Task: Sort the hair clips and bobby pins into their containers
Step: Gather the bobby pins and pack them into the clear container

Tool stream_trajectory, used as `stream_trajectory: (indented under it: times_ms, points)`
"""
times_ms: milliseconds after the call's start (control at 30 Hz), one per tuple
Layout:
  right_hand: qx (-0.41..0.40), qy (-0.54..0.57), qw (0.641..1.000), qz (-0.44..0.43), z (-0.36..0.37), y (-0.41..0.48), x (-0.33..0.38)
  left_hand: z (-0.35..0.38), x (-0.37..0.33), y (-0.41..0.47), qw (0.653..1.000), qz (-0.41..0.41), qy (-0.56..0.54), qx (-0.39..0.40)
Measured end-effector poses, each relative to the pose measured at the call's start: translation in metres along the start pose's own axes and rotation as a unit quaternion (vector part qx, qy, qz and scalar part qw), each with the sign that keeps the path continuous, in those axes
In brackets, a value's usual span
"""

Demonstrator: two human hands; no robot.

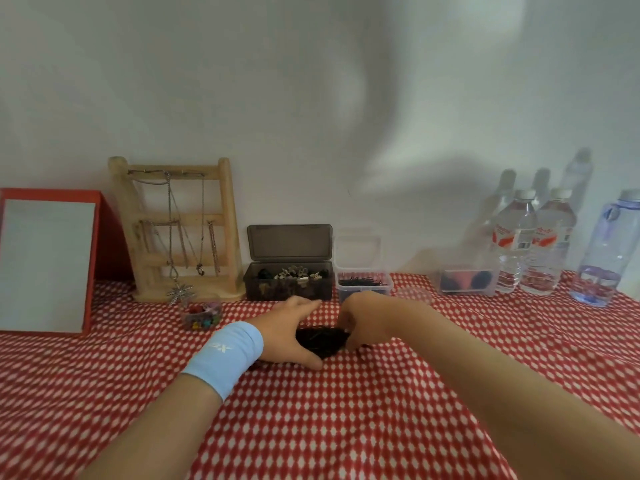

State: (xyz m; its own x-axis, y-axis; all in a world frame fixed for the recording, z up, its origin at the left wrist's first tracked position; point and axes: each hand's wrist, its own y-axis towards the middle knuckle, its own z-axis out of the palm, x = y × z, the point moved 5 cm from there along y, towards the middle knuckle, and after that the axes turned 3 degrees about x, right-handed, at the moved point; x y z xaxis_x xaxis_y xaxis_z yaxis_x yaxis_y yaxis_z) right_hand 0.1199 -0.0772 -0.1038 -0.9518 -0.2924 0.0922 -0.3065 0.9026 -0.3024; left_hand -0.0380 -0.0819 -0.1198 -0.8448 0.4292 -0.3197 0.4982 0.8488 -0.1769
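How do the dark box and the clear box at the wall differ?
The dark box is smoky brown and wider; the clear box is see-through and narrower. The dark box holds bulky mixed clips; the clear box holds thin black pins. Both stand open, lids raised, beyond the left hand and right hand.

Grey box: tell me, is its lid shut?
No, the grey box's lid stands open against the wall, and clips show inside it.
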Motion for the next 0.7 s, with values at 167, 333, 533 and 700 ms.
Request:
stream_trajectory:
  times_ms: [167,333,533,700]
  points:
    - [-0.046,-0.019,0.996,-0.075,-0.014,0.002,0.041,-0.026,0.054,-0.046,0.983,-0.151,0.083,0.064]
    - [0.027,-0.016,0.987,-0.161,0.005,0.016,0.093,-0.024,0.082,-0.079,0.967,-0.218,0.093,0.098]
    - [-0.021,-0.026,0.983,-0.179,0.017,0.028,0.121,-0.019,0.076,-0.078,0.986,-0.165,0.03,0.022]
    - [-0.05,0.022,0.98,-0.19,0.008,0.027,0.106,-0.018,0.064,-0.059,0.993,-0.115,-0.003,-0.016]
